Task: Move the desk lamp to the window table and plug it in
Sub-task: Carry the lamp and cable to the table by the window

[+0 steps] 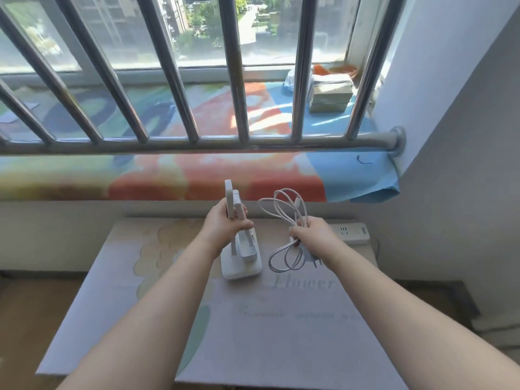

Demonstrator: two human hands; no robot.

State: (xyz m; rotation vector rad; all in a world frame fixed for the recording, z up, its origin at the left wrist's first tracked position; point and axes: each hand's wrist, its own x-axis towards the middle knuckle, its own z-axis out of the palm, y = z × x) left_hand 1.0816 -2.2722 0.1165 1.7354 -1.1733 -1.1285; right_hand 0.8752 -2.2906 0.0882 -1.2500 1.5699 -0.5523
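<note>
The desk lamp (pixel 241 260) is gripped by the left hand (pixel 225 225) at the table (pixel 112 305); the coiled cord (pixel 284 218) is clutched by the right hand (pixel 309 232), unplugged from the power strip (pixel 353 233).

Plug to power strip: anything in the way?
Nothing visible. The plug hangs below the right hand, which also grips the coiled cord. The power strip lies just beyond it at the table's far right corner, sockets uncovered. The lamp, held by the left hand, is off to the left.
</note>
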